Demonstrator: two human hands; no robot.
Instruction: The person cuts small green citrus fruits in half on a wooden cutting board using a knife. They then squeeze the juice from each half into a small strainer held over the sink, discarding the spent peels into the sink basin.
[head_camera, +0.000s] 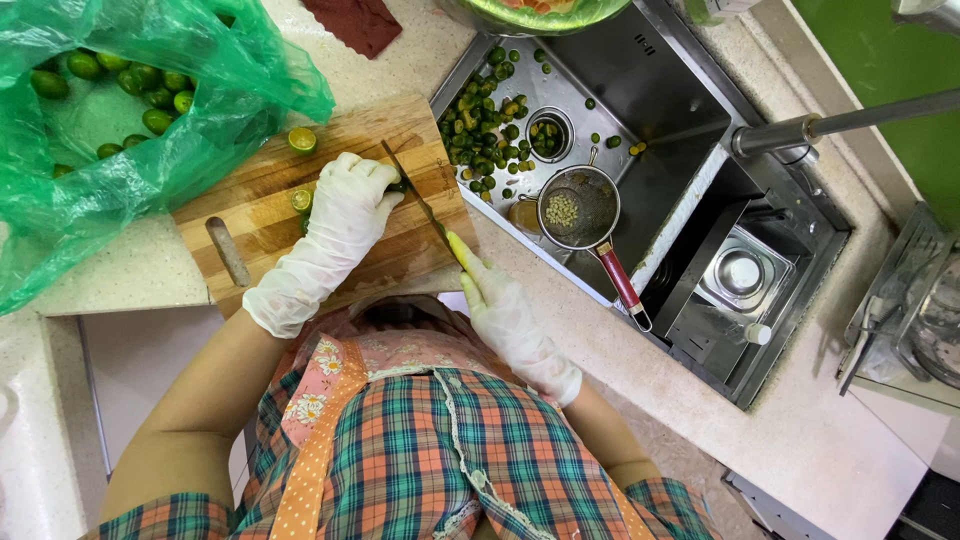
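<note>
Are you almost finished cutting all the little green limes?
Not yet. Many cut pieces already lie in the sink. The left hand steadies one lime on the cutting board while the right hand holds the knife. Whole limes wait in the green bag.

Bright, even overhead light – soft shadows, sharp focus, slight wide-angle distortion at edges.

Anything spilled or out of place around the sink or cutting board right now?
Yes: squeezed green citrus halves litter the sink floor, some piled in the drain basket. The wooden cutting board sits askew, its corner overhanging the counter edge. The strainer rests tilted on the sink rim.
</note>
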